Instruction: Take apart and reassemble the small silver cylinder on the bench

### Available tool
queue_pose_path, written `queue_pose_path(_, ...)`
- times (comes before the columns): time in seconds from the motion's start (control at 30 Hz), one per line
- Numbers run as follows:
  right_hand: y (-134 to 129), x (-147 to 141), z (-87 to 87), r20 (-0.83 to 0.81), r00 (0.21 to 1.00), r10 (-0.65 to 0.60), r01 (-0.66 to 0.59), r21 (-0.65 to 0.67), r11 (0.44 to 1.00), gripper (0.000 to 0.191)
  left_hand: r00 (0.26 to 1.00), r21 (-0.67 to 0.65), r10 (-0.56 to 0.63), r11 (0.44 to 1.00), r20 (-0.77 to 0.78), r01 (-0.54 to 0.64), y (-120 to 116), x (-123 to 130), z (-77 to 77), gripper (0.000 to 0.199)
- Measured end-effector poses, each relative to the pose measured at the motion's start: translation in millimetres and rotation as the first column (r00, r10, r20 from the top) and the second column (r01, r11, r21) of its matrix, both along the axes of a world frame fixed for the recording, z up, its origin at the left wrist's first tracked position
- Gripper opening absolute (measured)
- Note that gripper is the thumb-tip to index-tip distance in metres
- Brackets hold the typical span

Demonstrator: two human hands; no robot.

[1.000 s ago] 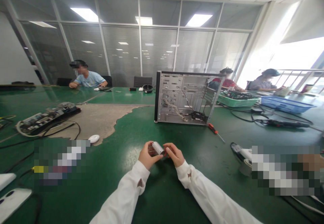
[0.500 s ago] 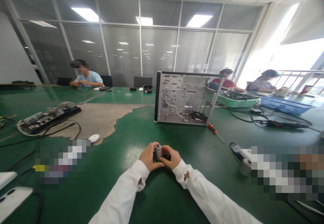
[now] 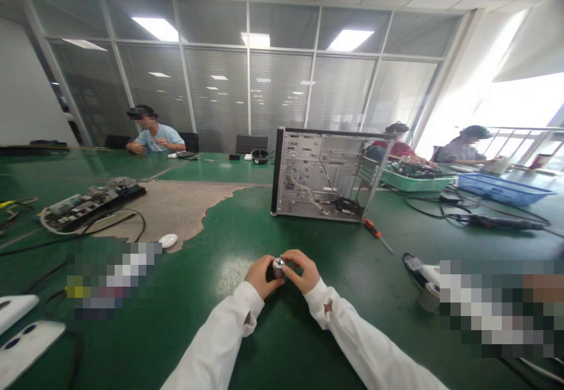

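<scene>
Head view: both hands are meeting over the green table (image 3: 229,231), in front of the case (image 3: 304,170). The metal cylinder (image 3: 278,268) is sitting between them, above the tabletop or on it; contact with the table cannot be told. Its round end is facing up toward the camera.

Left hand (image 3: 262,276): fingers are curling around the cylinder's left side, thumb crossing low on the near side; it is gripping the cylinder. Right hand (image 3: 305,269): fingers are arching over the far side near the top, thumb pressing at the right near the upper rim; it is gripping the same piece. The far fingertips are partly hiding behind the cylinder.

The screwdriver (image 3: 372,228) is lying beyond the right hand, its handle beside the case's near right corner. The green basket (image 3: 420,184) and blue basket (image 3: 506,193) are standing farther right, well apart from the hands.
</scene>
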State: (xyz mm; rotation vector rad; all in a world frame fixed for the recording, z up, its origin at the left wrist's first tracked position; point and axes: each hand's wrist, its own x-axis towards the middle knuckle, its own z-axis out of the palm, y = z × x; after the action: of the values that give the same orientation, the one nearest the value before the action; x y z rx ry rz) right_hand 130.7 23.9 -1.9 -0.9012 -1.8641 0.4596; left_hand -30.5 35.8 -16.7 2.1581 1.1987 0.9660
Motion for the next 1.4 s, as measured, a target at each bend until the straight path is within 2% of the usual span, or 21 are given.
queue_pose_path(0.27,7.0,-8.3,25.0,0.124,0.991,0.053,-0.051,-0.018,0.999,0.015,0.987,0.044,0.054,0.998,-0.15,-0.048,-0.5,0.5,-0.6,0.035)
queue_pose_path(0.4,9.0,-3.0,30.4,0.06,0.998,-0.002,0.001,0.024,1.0,0.013,0.987,0.058,0.052,0.997,-0.153,-0.044,-1.4,1.0,0.8,0.036)
queue_pose_path(0.53,15.6,9.0,14.7,0.031,0.994,-0.105,0.104,0.031,0.994,0.014,0.979,0.059,0.118,0.992,-0.166,-0.11,1.0,-1.5,0.9,0.034)
queue_pose_path(0.67,20.9,21.7,-9.4,0.165,0.977,-0.135,0.134,0.016,0.991,0.014,0.949,0.052,0.243,0.97,-0.201,-0.237,5.9,-7.5,-0.4,0.036)
queue_pose_path(0.77,22.7,26.0,-20.1,0.238,0.955,-0.178,0.185,-0.006,0.983,0.012,0.921,0.045,0.286,0.958,-0.263,-0.285,8.1,-10.9,-1.6,0.04)
queue_pose_path(0.87,24.9,24.9,-25.2,0.312,0.938,-0.153,0.177,-0.052,0.983,0.015,0.898,0.05,0.295,0.954,-0.325,-0.295,8.4,-11.7,-2.7,0.042)
queue_pose_path(1.03,29.5,27.3,-29.6,0.314,0.946,-0.082,0.15,-0.199,0.969,0.051,0.887,0.06,0.3,0.953,-0.352,-0.298,8.0,-11.1,-4.6,0.043)
queue_pose_path(1.1,31.4,33.8,-31.7,0.302,0.952,-0.06,0.134,-0.232,0.964,0.059,0.886,0.061,0.301,0.952,-0.354,-0.299,8.1,-11.0,-5.1,0.043)
queue_pose_path(1.2,35.7,45.9,-37.7,0.261,0.964,-0.043,0.118,-0.277,0.954,0.055,0.884,0.054,0.301,0.952,-0.359,-0.302,8.1,-10.9,-5.1,0.043)
queue_pose_path(1.4,44.4,54.0,-50.0,0.212,0.967,-0.141,0.197,-0.273,0.942,0.048,0.881,0.043,0.305,0.949,-0.362,-0.312,7.4,-10.2,-4.5,0.041)
